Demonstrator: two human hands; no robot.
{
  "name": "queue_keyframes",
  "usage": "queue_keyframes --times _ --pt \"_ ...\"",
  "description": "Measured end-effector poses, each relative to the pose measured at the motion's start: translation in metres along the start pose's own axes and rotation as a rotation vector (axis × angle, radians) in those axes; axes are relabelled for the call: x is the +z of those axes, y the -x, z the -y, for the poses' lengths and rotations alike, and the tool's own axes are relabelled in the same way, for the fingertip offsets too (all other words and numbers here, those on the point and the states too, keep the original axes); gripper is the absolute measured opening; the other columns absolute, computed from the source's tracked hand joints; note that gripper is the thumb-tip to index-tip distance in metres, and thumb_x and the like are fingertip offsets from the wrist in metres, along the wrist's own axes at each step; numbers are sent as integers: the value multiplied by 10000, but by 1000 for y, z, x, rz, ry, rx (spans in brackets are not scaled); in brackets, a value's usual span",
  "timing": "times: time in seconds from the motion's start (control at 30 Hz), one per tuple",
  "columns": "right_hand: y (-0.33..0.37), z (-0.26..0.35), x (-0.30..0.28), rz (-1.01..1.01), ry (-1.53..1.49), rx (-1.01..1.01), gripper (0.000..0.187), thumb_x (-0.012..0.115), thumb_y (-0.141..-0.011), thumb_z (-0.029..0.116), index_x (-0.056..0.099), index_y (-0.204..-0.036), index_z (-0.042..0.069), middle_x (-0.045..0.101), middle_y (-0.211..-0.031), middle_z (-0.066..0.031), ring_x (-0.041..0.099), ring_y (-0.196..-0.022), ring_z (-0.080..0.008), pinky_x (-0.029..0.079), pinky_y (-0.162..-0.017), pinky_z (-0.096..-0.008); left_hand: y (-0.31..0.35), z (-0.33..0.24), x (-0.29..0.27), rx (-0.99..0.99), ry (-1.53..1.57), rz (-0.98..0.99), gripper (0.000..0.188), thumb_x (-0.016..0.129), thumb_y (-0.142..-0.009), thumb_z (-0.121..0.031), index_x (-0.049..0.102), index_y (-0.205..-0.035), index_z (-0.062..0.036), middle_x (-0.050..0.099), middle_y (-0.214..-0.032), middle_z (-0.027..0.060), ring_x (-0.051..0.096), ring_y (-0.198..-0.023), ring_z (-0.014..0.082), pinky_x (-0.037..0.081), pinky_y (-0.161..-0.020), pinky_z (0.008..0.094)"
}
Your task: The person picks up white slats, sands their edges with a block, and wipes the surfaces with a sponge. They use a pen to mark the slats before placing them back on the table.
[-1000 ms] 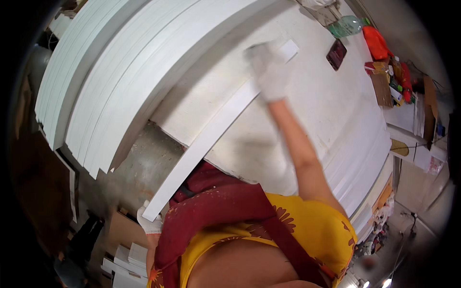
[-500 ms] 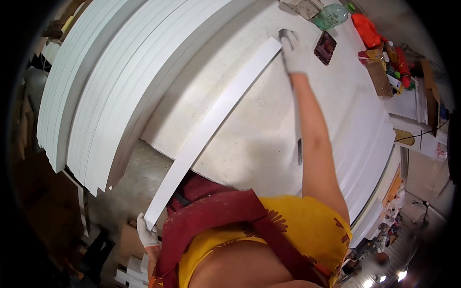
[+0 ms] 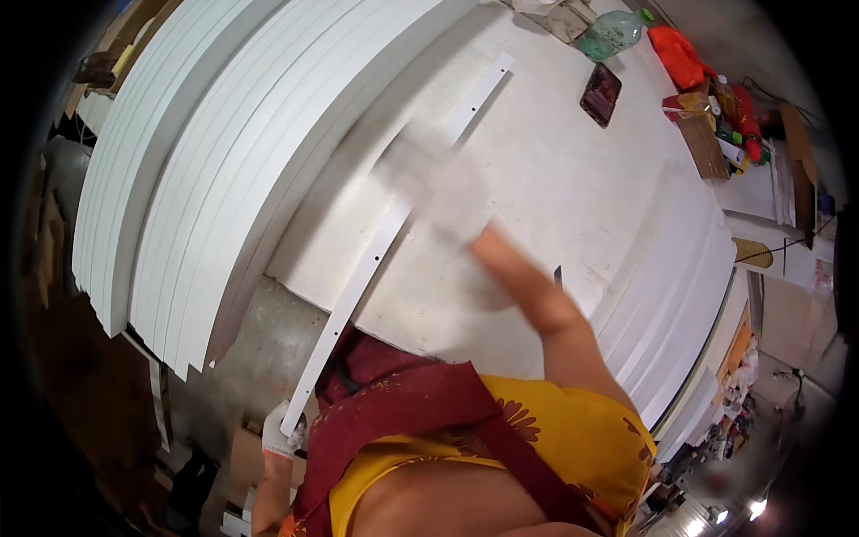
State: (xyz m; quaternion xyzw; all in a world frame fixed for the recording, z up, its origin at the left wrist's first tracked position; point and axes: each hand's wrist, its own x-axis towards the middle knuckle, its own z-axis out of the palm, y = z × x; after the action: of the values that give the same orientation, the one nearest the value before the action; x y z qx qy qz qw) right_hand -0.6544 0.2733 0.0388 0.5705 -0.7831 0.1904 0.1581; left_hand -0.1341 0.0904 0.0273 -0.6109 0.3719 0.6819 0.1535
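A long, narrow white strip (image 3: 360, 279) runs slantwise over the white work surface (image 3: 555, 192), and its near end juts past the edge towards me. Small dark holes dot the face that shows. My left hand (image 3: 280, 433), in a white glove, is closed round that near end. Over the middle of the strip is my right hand (image 3: 438, 186), also gloved and badly smeared by motion. Its fingers cannot be made out, nor whether the dark patch at their tips is a held thing. It hides part of the strip.
Tall rows of white boards (image 3: 224, 170) stand along the left. A phone (image 3: 600, 94), a green-capped bottle (image 3: 612, 36), an orange-red bag (image 3: 680, 59) and a cardboard box (image 3: 701, 145) lie far right. A thin dark piece (image 3: 558, 277) rests near my right forearm. More white lengths (image 3: 667, 309) line the right.
My right hand has come back from the strip's far end to its middle. The strip has turned over its length, so a narrower face with holes now shows. My left hand stays at the near end.
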Motion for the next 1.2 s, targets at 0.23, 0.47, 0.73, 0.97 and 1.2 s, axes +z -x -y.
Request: queue_keyframes --times 0.23,0.47,0.73,0.97,1.2 --pt "20 35 -10 208 -65 -36 464 459 -976 255 490 -1427 155 465 -1494 -104 473 -1343 -271 401 -1100 -386 -6 9 -12 -127 200 -46 381 533 -962 -442 598 -771 -119 562 -559 51 477 -372 160 332 -319 271" --pt "-60 -219 -48 320 344 789 415 505 -947 435 676 -1241 197 645 -1273 -98 590 -1157 -316 446 -1005 -394 -8 6 -27 89 106 90 368 555 -957 -368 650 -969 -13 632 -786 89 587 -624 142 438 -486 251" --pt "-20 -165 14 -338 -141 557 403 561 -940 343 646 -1279 142 643 -1274 -118 591 -1146 -319 452 -983 -406 10 -42 18 122 -134 434 481 624 -902 -180 574 -1343 7 654 -1145 54 609 -1028 152 475 -934 312" --pt "-2 83 -20 165 -385 -142 345 543 -928 263 618 -1253 176 617 -1252 -98 597 -1087 -306 538 -776 -438 -43 14 -39 251 -578 276 305 492 -998 -197 619 -1197 -4 666 -1138 81 614 -1050 200 478 -915 351" --pt "-50 -173 16 177 145 686 395 478 -967 372 610 -1322 259 596 -1353 -39 610 -1091 -261 515 -905 -394 -53 5 -43 141 -421 228 315 513 -993 -228 627 -1201 -20 661 -1072 61 602 -970 177 485 -850 335"
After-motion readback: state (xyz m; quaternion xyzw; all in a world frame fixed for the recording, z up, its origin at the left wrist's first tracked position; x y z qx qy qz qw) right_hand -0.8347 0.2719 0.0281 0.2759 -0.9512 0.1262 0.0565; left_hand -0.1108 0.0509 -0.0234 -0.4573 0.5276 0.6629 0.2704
